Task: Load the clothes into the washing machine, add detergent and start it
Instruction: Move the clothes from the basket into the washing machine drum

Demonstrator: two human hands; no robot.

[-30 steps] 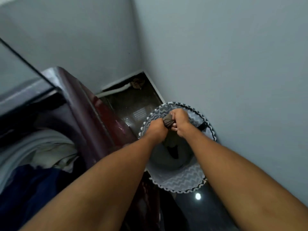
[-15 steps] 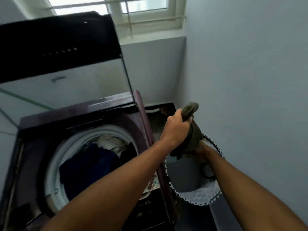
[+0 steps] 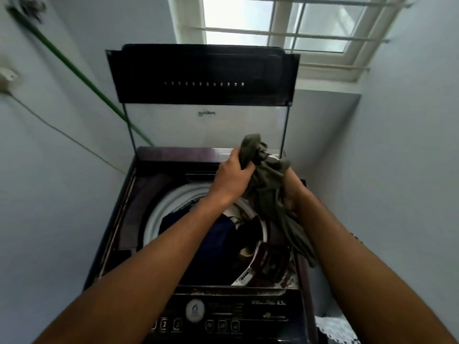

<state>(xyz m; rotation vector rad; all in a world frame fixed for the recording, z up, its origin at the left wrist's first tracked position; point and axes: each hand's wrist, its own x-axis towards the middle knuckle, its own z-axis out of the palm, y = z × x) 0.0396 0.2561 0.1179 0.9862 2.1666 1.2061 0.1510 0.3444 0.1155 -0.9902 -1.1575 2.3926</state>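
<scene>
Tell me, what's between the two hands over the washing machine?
In the head view, a bunched olive-green garment sits between the left hand and right hand; both grip it above the open drum.

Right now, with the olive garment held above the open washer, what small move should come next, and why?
Probably lower the garment into the drum and let go. The left hand grips its bunched top and the right hand holds it lower down, with the tail hanging over the drum's right rim. The lid stands open and dark clothes already lie inside, so the way looks clear.
</scene>
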